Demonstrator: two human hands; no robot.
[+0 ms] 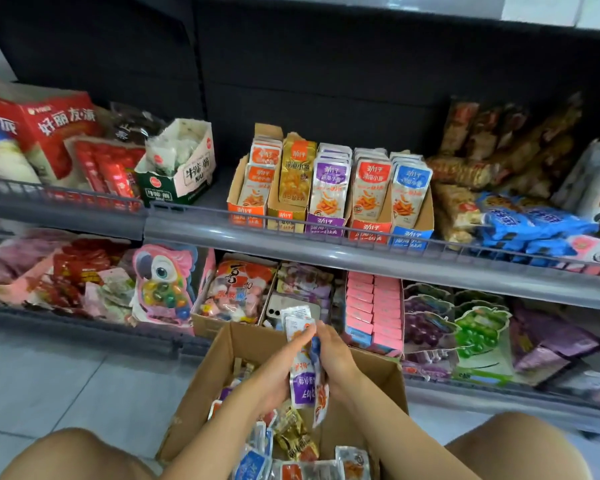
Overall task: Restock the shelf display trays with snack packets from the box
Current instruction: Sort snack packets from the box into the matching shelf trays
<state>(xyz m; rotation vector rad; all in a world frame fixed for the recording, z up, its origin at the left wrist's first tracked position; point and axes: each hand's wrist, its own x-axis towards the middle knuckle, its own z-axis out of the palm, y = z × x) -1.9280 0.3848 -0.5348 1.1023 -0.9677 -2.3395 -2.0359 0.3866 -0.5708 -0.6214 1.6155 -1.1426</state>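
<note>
Both the left hand [277, 374] and right hand [337, 355] clasp mixed packets [302, 379] over the box [219, 362]; best sort them by colour before filling the far trays [326, 221].

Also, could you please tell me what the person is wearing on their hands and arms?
The left hand and right hand are bare: no gloves, watch or bracelet shows. Both forearms are bare too, with no sleeve in view up to the frame's edge.
</note>
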